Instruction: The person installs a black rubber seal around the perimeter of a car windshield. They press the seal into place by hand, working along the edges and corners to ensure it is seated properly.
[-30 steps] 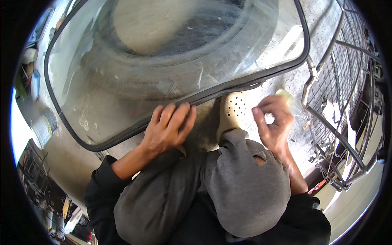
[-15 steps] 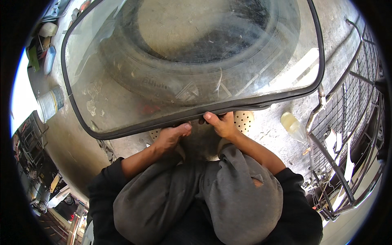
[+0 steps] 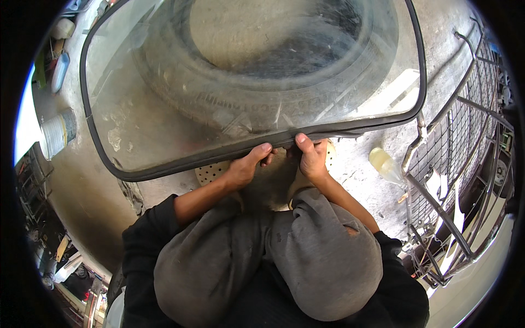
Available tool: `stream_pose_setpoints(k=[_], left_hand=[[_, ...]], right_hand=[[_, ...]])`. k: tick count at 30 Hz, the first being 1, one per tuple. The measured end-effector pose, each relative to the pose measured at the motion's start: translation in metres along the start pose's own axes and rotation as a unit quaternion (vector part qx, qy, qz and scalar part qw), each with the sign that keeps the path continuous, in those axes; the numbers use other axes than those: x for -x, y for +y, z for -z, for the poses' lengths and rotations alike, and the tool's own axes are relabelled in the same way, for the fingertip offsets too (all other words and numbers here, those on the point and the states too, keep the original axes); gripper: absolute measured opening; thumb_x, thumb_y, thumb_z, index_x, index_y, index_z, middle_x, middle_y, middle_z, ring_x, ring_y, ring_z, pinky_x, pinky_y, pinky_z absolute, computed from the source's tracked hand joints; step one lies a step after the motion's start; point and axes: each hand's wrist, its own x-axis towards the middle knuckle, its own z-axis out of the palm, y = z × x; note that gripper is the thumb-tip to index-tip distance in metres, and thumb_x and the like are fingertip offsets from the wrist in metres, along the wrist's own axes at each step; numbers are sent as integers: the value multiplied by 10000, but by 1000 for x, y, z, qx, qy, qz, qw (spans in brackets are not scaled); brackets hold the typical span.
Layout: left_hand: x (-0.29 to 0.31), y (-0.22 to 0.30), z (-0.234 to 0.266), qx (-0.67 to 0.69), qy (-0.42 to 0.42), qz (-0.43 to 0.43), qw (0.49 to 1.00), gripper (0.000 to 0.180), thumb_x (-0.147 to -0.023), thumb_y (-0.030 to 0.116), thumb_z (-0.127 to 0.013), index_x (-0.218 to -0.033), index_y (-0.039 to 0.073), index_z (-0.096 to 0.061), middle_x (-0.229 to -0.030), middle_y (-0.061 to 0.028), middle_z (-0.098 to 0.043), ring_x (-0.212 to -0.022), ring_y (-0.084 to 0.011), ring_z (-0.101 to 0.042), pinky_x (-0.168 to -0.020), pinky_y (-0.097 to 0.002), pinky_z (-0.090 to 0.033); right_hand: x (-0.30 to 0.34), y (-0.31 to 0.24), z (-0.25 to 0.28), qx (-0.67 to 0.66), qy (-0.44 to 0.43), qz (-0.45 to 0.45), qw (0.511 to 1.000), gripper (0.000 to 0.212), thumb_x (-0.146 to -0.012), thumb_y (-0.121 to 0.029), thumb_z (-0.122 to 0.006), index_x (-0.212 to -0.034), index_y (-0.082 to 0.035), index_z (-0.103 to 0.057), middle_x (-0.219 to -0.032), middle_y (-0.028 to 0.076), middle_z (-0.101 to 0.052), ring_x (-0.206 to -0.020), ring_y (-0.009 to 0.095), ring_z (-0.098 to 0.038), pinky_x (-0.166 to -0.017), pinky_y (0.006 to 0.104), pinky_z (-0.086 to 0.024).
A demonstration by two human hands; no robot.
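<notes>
A large pane of vehicle window glass (image 3: 158, 128) with rounded corners lies in front of me, edged by a black rubber seal (image 3: 191, 162). Beneath it a tire (image 3: 350, 90) shows through the glass. My left hand (image 3: 245, 168) is closed on the near edge of the seal, its thumb on top and fingers curled below. Just to its right, my right hand (image 3: 313, 159) pinches the same edge, thumb pressing from above. Right of that hand, a stretch of the seal looks loose or doubled. The fingertips under the rim are partly hidden.
Perforated beige shoes (image 3: 210, 173) are below the near edge. To the right lie a bottle with yellowish contents (image 3: 386, 164) and a metal mesh rack (image 3: 454, 136). At left stand a pale ribbed container (image 3: 57, 134) and a blue bottle (image 3: 60, 72).
Both hands have shifted right along the seal and slightly farther from me, still gripping it. The view has moved a little, so the glass and surroundings appear slightly left.
</notes>
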Motion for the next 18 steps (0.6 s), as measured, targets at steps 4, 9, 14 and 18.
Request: stream_pose_setpoints(k=[4,9,14,18], left_hand=[[0,4,-2,13,-14,-3,1000,390,-936,386,-434,-971,19,-563,-799,-30,-533,-753,-137,-466,-711,-279,-367],[8,3,5,46,-37,-41,997,429,-915,412,-425,-972,15,-576,-799,-45,-549,-775,-154,-493,-707,-287,-373],[19,-13,31,-8,12,-49,999,535,-875,521,-402,-975,27,-582,-792,-57,-549,-792,-159,-497,-702,-293,-361],[16,-10,31,-28,1,-49,998,547,-864,546,-398,-947,34,-574,-788,-57,-546,-793,-160,-491,-703,-299,-355]], right_hand=[[-3,12,-9,1,89,79,993,288,-854,-270,-630,-800,13,-606,-672,67,-601,-570,143,-556,-512,262,-446],[4,3,5,18,27,23,999,312,-850,-273,-623,-750,22,-601,-641,64,-585,-570,143,-542,-519,281,-439],[1,7,14,12,62,21,998,373,-788,-298,-648,-637,37,-580,-621,126,-590,-479,187,-534,-493,307,-449],[2,-9,-8,3,164,24,986,318,-784,-196,-644,-554,2,-551,-531,50,-539,-449,144,-493,-469,275,-410]])
